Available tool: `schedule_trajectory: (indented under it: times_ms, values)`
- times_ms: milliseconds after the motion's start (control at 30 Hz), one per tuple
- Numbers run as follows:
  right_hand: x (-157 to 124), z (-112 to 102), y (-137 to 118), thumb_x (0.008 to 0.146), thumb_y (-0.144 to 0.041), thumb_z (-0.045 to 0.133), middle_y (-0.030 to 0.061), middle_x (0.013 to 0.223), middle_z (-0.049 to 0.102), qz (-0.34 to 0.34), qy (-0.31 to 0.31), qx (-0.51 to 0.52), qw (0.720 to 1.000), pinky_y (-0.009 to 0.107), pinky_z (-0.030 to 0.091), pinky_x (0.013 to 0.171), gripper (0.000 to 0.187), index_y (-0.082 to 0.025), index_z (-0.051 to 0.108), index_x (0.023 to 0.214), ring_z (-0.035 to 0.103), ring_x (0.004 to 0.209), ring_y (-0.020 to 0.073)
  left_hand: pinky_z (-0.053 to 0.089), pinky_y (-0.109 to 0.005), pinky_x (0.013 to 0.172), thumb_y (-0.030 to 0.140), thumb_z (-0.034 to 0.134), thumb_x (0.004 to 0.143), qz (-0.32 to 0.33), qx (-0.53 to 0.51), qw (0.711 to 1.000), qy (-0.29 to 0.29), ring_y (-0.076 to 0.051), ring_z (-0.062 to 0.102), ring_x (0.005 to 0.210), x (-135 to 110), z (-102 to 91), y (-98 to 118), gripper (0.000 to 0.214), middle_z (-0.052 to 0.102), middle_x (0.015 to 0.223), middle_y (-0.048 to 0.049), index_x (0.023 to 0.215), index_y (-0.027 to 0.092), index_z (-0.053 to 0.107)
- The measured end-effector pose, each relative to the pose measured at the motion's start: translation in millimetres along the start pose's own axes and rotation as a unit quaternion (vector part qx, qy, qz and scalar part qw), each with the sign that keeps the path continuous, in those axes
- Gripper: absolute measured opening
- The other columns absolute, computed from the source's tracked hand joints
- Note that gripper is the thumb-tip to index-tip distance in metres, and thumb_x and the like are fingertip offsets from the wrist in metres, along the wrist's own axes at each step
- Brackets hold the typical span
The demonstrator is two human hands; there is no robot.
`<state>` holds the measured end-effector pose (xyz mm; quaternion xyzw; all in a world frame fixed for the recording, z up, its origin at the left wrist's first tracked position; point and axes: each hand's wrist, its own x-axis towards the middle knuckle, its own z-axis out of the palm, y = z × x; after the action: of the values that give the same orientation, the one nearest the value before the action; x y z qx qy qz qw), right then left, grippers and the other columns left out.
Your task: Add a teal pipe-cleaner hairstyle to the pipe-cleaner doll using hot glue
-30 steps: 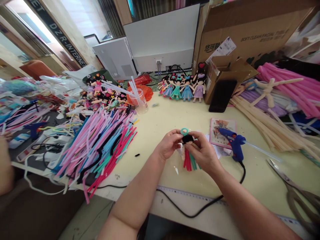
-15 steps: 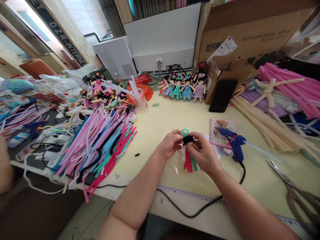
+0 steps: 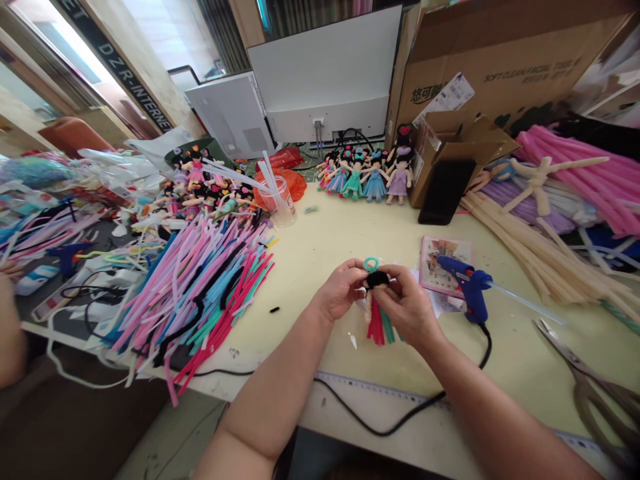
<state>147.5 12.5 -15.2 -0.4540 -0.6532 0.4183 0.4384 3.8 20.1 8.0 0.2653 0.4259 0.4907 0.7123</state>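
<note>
Between my two hands is a small pipe-cleaner doll [image 3: 377, 281] with black hair, a red and green skirt and a teal loop [image 3: 371, 265] on top of its head. My left hand [image 3: 344, 288] pinches the loop and the head's left side. My right hand [image 3: 407, 301] is closed around the doll's right side, its thumb across the front and fingers behind the head. The thumb hides the face and much of the body. Just right of my right hand lies a blue glue gun [image 3: 465, 283] with a clear glue stick, resting partly on a pink-edged card [image 3: 434, 257].
Large scissors [image 3: 580, 373] lie at the right. Pipe cleaners [image 3: 210, 287] are heaped at the left, beige ones [image 3: 520, 247] at the right. Finished dolls [image 3: 367, 175] stand before a monitor [image 3: 325, 73]. A black cable [image 3: 380, 427] crosses the front edge. Another person's arm [image 3: 7, 327] shows far left.
The doll and the teal loop have shifted very slightly to the right in my fingers. Both hands keep their hold, and the rest looks the same.
</note>
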Motion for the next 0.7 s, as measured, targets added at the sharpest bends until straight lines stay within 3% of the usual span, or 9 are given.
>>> schedule_trajectory:
  times_ms: [700]
  values:
    - [1.4, -0.9, 0.8, 0.079, -0.028, 0.059, -0.002, 0.074, 0.062, 0.008, 0.019, 0.003, 1.0, 0.023, 0.044, 0.055, 0.028, -0.023, 0.054, 0.106, 0.057, 0.06, 0.0122, 0.033, -0.019, 0.051, 0.025, 0.071, 0.062, 0.007, -0.001, 1.0, 0.01, -0.008, 0.05, 0.059, -1.1, 2.1, -1.3, 0.024, 0.053, 0.067, 0.0038, 0.08, 0.017, 0.057]
